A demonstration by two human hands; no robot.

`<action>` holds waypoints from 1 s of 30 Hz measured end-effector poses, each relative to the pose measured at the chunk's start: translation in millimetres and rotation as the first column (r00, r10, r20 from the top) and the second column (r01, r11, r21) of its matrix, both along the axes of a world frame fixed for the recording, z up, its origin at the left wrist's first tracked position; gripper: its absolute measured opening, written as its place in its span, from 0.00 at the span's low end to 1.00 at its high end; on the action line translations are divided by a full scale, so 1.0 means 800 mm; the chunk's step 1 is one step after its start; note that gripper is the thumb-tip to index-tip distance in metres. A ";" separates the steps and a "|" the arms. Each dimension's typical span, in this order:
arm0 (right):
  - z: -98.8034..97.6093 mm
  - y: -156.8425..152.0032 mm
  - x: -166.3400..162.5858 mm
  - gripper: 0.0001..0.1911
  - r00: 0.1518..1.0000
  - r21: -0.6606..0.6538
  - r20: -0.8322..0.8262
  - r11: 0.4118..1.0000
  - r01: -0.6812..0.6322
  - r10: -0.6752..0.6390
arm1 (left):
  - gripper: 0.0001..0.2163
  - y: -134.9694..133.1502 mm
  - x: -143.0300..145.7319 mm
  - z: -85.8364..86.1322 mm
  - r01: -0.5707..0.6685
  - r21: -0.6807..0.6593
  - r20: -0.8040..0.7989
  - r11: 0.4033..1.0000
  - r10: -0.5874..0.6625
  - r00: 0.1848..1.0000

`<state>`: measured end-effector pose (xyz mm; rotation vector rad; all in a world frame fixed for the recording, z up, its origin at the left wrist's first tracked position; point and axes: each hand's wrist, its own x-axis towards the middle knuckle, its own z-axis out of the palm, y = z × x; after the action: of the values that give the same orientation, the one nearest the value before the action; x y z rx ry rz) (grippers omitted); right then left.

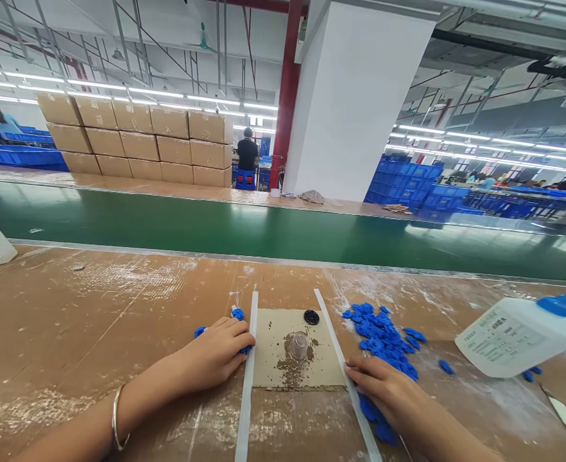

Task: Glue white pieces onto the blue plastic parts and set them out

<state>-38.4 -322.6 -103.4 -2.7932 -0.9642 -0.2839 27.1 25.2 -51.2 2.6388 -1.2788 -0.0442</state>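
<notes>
Left hand [214, 355] rests palm down on the worktop [71, 333], fingers curled over small blue parts [237, 314] that show at its knuckles and fingertips; it holds them against the left white strip [248, 372]. A metal bangle [117, 417] sits on that wrist.

Right hand [384, 386] lies flat, fingers loosely together, fingertips touching the right white strip [343, 362]; it covers the near edge of a heap of blue pieces [384, 340] and grips nothing I can make out.

Between the two strips lies a card square [283, 333], stained with dark specks. On it stands a small clear cap [299, 345], upright, near the middle. A black round piece [311, 317] lies at the card's far right corner, just beside the right strip.

A white glue bottle [514, 337] with a blue nozzle lies on its side to the right, well apart from the heap, a few stray blue pieces beside it.

Beyond the worktop runs a green belt [264, 228]; stacked cartons [138, 138] and blue crates [408, 179] stand behind, a person [247, 154] among them
</notes>
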 end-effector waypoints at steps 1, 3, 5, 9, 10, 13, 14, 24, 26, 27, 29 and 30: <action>-0.005 0.000 0.001 0.18 1.000 0.003 0.011 1.000 0.008 -0.008 | 0.08 0.000 0.000 0.000 -0.001 -0.003 -0.005 1.000 0.001 1.000; -0.014 -0.001 0.003 0.18 0.999 0.009 0.029 1.000 0.020 -0.020 | 0.09 -0.002 -0.001 -0.002 -0.004 -0.020 -0.027 1.000 0.003 1.000; -0.022 -0.002 0.003 0.18 0.999 0.015 0.041 1.000 0.022 -0.022 | 0.10 -0.003 -0.002 -0.003 -0.016 -0.064 -0.060 0.998 0.013 0.998; -0.032 -0.007 0.003 0.18 0.998 0.019 0.063 1.000 -0.005 0.004 | 0.11 -0.008 -0.005 -0.004 -0.055 -0.217 -0.157 0.975 0.020 0.987; -0.034 -0.009 0.003 0.18 0.998 0.018 0.066 1.000 -0.014 0.013 | 0.11 -0.008 -0.006 -0.004 -0.065 -0.252 -0.183 0.966 0.018 0.983; -0.034 -0.013 0.001 0.21 0.995 0.036 0.079 0.997 -0.062 0.059 | 0.10 -0.009 -0.007 -0.004 -0.096 -0.322 -0.242 0.942 0.016 0.970; -0.033 -0.014 0.000 0.22 0.994 0.042 0.080 0.996 -0.079 0.076 | 0.10 -0.009 -0.007 -0.004 -0.104 -0.336 -0.255 0.936 0.016 0.967; -0.019 -0.014 0.000 0.23 0.977 0.025 0.167 0.990 -0.138 0.132 | 0.10 -0.015 -0.007 -0.004 -0.360 -0.431 -0.511 0.828 0.105 0.853; -0.015 -0.007 0.001 0.23 0.968 0.069 0.222 0.989 -0.133 0.115 | 0.10 -0.017 -0.007 -0.005 -0.460 -0.451 -0.638 0.765 0.084 0.765; -0.011 -0.001 0.003 0.22 0.965 0.096 0.242 0.988 -0.125 0.098 | 0.10 -0.019 -0.007 -0.006 -0.505 -0.460 -0.702 0.731 0.049 0.710; -0.002 0.018 0.008 0.22 0.966 0.154 0.253 0.983 -0.099 0.058 | 0.11 -0.022 -0.008 -0.008 -0.579 -0.469 -0.802 0.667 -0.046 0.596; 0.002 0.030 0.012 0.23 0.967 0.179 0.251 0.980 -0.086 0.039 | 0.11 -0.023 -0.009 -0.009 -0.609 -0.469 -0.833 0.640 -0.092 0.545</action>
<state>-29.0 -298.8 -101.4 -2.5909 -1.0148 -0.6902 20.1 6.9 -58.0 1.6680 -0.3519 -0.5167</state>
